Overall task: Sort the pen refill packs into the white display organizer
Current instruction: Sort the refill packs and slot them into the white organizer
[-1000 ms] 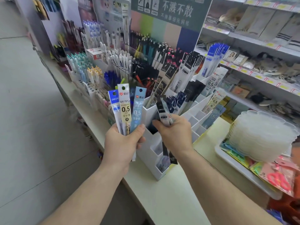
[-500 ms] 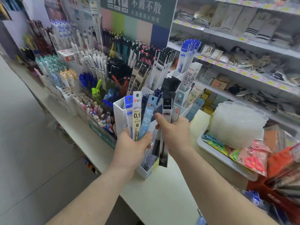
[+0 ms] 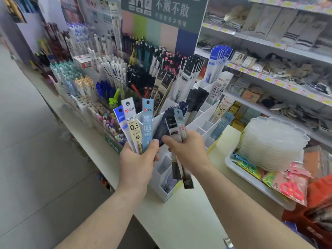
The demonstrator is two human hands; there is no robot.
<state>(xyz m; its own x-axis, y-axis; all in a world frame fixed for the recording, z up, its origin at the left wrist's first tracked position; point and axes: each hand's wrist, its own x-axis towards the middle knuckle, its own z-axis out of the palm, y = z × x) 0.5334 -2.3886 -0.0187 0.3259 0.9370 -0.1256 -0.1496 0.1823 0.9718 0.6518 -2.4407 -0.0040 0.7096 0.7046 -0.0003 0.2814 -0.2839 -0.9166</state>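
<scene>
A: Starting at nine o'clock, what's the left hand [image 3: 138,164] doing?

B: It grips three pen refill packs [image 3: 135,126] fanned upright, pinched near their lower ends with the thumb across the front. One is blue-headed, one white marked 0.5, one pale blue.

A: How would they handle?

B: My guess: very light, thin plastic sleeves, springy along their length and slick against each other. Held low like this, the tops splay and could slip sideways. A pinch nearer the middle would steady one pack while it's steered into a slot.

A: And the right hand [image 3: 188,150]?

B: Just beside the left, toward three o'clock. It is closed around a dark bundle of packs [image 3: 172,123], black and navy with one pale one, their tails hanging below the fist over the white display organizer [image 3: 203,121].

A: Where's the organizer?

B: On the tabletop [image 3: 179,221], directly under and behind both hands, running toward one o'clock in stepped compartments. The far ones already hold packs; the near ones look mostly bare, though the hands hide part of them.

A: What's in the way?

B: At eleven o'clock, racks of pens [image 3: 111,72] crowd right against the organizer. The tall packs standing in the back rows could catch a sleeve reaching over. At three o'clock a white tray [image 3: 251,180] carries a stack of clear plastic palettes [image 3: 273,142], near but apart.
</scene>
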